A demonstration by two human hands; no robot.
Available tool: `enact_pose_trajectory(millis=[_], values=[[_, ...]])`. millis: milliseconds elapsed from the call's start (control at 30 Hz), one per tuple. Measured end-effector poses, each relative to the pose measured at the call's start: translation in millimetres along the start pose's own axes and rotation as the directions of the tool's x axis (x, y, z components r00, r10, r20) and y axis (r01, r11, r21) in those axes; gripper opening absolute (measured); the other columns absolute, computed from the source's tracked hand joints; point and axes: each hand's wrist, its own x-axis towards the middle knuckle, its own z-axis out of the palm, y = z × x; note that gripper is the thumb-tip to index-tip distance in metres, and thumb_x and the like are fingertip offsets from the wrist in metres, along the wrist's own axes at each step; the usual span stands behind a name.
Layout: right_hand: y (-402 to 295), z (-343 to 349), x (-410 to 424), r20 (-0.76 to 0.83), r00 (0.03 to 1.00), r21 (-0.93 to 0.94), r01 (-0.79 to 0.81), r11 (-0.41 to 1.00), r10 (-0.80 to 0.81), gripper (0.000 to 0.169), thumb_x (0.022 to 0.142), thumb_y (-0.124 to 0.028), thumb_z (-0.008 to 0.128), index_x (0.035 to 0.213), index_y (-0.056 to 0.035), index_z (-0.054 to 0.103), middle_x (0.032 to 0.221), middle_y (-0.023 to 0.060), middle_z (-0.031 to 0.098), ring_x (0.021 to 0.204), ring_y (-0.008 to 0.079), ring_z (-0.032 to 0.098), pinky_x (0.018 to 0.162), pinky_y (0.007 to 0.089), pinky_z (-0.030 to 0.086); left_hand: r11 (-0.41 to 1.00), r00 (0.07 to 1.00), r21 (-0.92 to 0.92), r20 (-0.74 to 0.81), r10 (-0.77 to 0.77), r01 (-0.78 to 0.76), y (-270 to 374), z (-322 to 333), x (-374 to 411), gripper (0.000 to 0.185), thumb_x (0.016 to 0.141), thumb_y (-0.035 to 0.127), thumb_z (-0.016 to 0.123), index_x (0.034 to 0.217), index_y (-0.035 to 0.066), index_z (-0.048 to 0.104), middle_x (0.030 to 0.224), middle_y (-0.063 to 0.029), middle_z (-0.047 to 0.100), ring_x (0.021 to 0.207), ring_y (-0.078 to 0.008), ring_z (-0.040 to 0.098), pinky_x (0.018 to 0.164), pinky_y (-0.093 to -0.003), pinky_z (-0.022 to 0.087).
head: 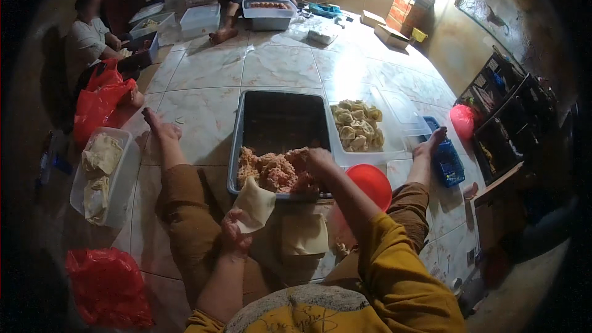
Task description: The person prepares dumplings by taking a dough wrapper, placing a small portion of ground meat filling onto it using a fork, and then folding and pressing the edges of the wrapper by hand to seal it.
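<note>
My left hand [237, 231] holds a square dough wrapper [255, 204] up at the near edge of a dark grey plastic tub [234, 148]. A mound of minced meat filling [273, 170] lies in the near part of that tub. My right hand [318, 161] reaches in at the tub's right side and touches the filling; its fingertips are hidden, so I cannot see what they hold. Between my legs rests a stack of square wrappers [304, 235]. Folded dumplings [357, 125] sit heaped in a clear plastic container [393, 145] right of the tub.
A red round lid or bowl [370, 185] stands near my right forearm. Left of my leg is a clear bin [122, 180] with dough sheets [101, 157]. Red plastic bags [108, 286] lie on the tiled floor [203, 111]. Two people [95, 39] sit farther back beside tubs. A blue basket [447, 162] is at right.
</note>
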Motion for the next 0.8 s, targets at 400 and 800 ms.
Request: enact_pose_trajectory(millis=[400, 800], values=[[55, 103, 44, -0.496, 0.787, -0.337, 0.215, 0.916, -0.367, 0.023, 0.062, -0.032, 0.063, 0.082, -0.0227, 0.066, 0.078, 0.0047, 0.062, 0.082, 0.0259, 0.057, 0.084, 0.0534, 0.03, 0.95, 0.974, -0.24, -0.056, -0.217, 0.198, -15, 32, 16, 0.041, 0.079, 0.024, 0.049, 0.114, 0.002, 0.049, 0.113, -0.0135, 0.053, 0.106, -0.0312, 0.049, 0.095, -0.0456, 0.035], [-13, 19, -47, -0.462, 0.827, 0.194, 0.447, 0.873, -0.32, 0.013, 0.067, -0.007, 0.054, 0.072, -0.012, 0.065, 0.082, 0.0125, 0.061, 0.079, 0.0281, 0.059, 0.069, 0.0393, 0.04, 0.972, 0.97, -0.2, -0.183, -0.159, 0.122, -7, 0, 11, 0.039, 0.074, 0.019, 0.052, 0.11, 0.004, 0.05, 0.11, -0.0103, 0.054, 0.105, -0.0278, 0.049, 0.093, -0.0408, 0.039]])
